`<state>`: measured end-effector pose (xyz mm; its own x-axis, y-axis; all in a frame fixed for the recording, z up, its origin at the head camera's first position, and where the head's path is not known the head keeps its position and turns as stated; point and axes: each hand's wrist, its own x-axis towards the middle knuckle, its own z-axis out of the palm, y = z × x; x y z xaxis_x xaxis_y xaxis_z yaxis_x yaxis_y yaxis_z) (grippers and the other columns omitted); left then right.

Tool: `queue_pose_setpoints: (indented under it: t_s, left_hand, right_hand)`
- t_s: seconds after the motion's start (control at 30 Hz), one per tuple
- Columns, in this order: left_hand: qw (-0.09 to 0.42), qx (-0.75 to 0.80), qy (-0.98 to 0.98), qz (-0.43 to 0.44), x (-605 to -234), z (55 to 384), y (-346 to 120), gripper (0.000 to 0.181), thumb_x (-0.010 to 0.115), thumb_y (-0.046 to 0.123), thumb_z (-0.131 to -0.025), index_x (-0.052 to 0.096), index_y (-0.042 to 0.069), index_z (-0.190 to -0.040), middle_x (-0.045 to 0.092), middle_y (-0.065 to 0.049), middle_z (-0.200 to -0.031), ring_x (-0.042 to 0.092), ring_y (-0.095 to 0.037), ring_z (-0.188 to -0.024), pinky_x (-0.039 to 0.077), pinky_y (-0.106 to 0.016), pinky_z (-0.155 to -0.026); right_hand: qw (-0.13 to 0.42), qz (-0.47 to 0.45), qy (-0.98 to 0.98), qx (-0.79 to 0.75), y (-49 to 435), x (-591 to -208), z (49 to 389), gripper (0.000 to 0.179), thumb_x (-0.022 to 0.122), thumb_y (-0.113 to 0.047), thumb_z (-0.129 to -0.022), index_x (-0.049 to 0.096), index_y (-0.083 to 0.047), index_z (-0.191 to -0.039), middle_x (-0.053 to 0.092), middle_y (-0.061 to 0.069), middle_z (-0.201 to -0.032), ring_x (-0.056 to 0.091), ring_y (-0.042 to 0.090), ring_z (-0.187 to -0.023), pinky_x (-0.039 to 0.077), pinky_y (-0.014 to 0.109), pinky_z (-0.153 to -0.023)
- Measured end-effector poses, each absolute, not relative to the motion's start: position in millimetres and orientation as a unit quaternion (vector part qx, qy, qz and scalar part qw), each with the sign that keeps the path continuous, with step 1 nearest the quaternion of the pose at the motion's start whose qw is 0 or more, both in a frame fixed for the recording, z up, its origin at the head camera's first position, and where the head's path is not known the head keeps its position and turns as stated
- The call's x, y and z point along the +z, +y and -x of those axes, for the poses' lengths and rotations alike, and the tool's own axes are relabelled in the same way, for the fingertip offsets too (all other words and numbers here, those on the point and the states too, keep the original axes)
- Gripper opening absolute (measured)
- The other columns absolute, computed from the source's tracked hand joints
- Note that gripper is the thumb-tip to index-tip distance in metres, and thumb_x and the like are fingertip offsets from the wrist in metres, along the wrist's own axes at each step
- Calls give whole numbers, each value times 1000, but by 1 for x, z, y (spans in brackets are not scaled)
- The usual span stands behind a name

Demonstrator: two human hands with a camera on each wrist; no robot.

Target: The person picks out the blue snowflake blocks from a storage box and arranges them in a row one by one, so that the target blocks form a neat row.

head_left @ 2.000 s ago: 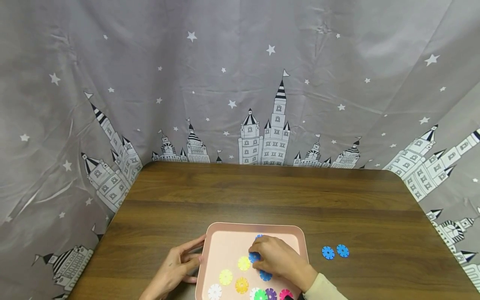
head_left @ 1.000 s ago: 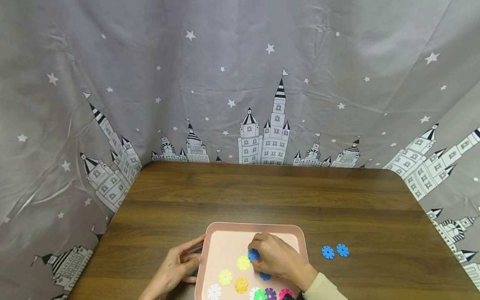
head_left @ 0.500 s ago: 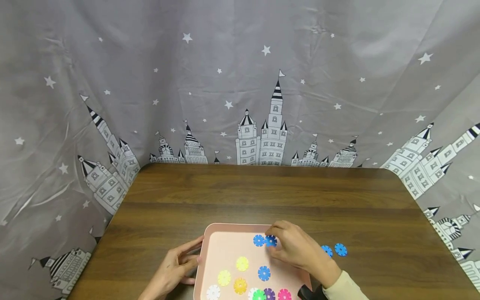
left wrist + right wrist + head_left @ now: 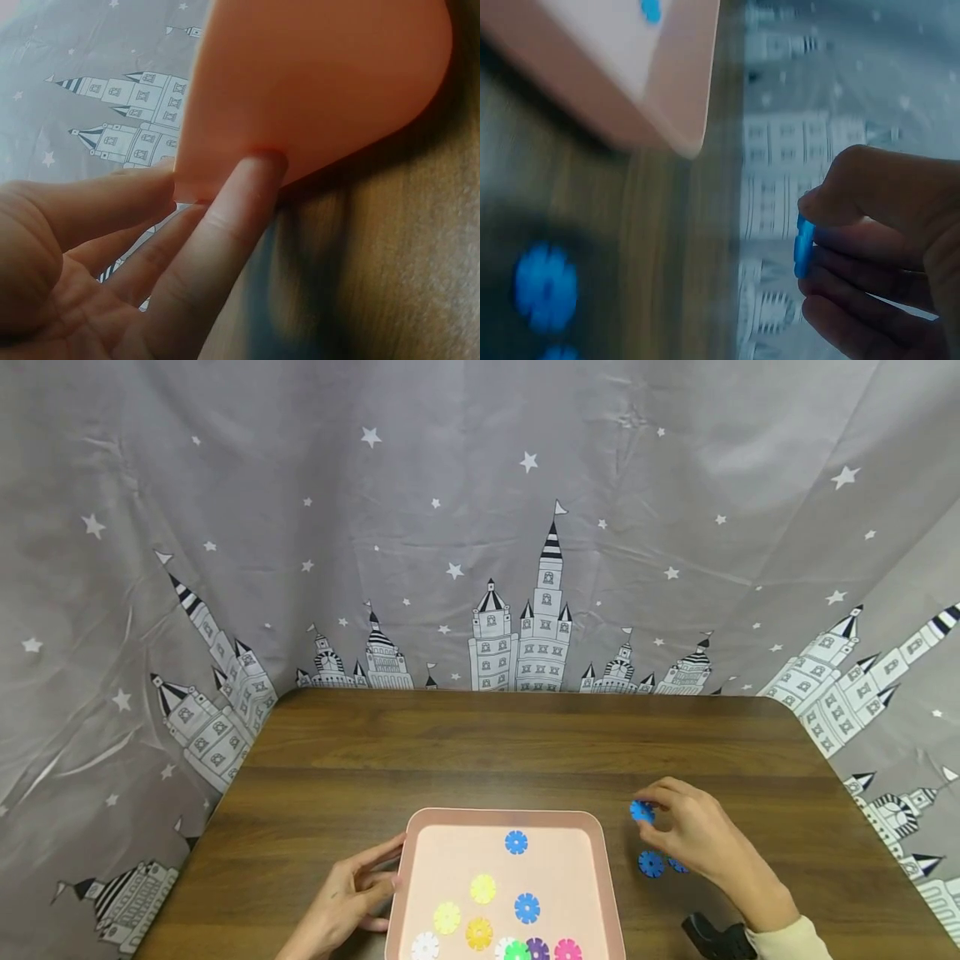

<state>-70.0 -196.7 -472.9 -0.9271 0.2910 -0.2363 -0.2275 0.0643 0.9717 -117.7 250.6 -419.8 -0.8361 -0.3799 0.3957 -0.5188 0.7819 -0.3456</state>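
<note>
My right hand [image 4: 697, 831] pinches a blue notched plastic disc [image 4: 642, 811] between thumb and fingertips, to the right of the pink tray [image 4: 506, 817]. The disc [image 4: 804, 247] appears edge-on in the right wrist view. Just below the hand, a blue disc [image 4: 651, 864] lies on the table; another blue disc [image 4: 677, 865] is partly hidden by the hand. My left hand [image 4: 347, 893] rests against the tray's left side, its fingers extended, fingertips touching the outer wall and rim [image 4: 196, 82]. Two blue discs [image 4: 516, 842] [image 4: 527, 907] lie inside the tray.
Yellow discs [image 4: 483, 888], an orange disc [image 4: 479, 932], and white, green, purple and pink [image 4: 567, 950] ones also lie in the tray. The brown wooden table [image 4: 465, 743] extends behind it to a grey castle-print curtain [image 4: 420, 527]. A black strap or device sits at the right wrist.
My right hand has taken a blue disc from the tray and carried it right, over the rim, to above the table by the other blue discs. The left hand stays at the tray's side.
</note>
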Motion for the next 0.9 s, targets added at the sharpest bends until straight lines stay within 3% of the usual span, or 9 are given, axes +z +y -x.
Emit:
queue_pose_setpoints:
  t_s: [0.2, 0.37, 0.67, 0.9]
  left_hand:
    - [191, 684, 704, -26, -473, 69, -197, 61, 61, 4, -96, 33, -5, -149, 28, -33, -152, 59, -37, -116, 60, -48, -61]
    - [193, 685, 702, -22, -473, 69, -197, 61, 62, 5, -96, 34, -4, -149, 27, -32, -153, 59, -37, -116, 60, -48, -62]
    - [194, 687, 700, -26, -474, 70, -198, 61, 62, 5, -96, 33, -4, -150, 27, -32, -153, 60, -35, -115, 60, -49, -62]
    - [196, 684, 702, -27, -475, 70, -198, 61, 62, 5, -96, 33, -4, -150, 27, -31, -153, 60, -34, -115, 60, -49, -62]
  right_hand:
    - [173, -187, -945, 204, 293, -439, 110, 29, 84, -3, -65, 74, -3, -92, 66, -1, -88, 64, 16, -70, 54, 27, -56]
    - [167, -142, -959, 180, 317, -462, 100, 25, 85, -6, -64, 74, -5, -86, 64, -3, -80, 57, 8, -65, 48, 27, -52]
    - [87, -94, -973, 194, 332, -483, 90, 23, 84, -9, -70, 73, -2, -90, 64, -2, -84, 60, 12, -67, 51, 28, -55]
    - [75, -93, -979, 167, 329, -489, 87, 24, 82, -5, -72, 72, 2, -93, 64, 6, -88, 65, 29, -80, 56, 49, -70]
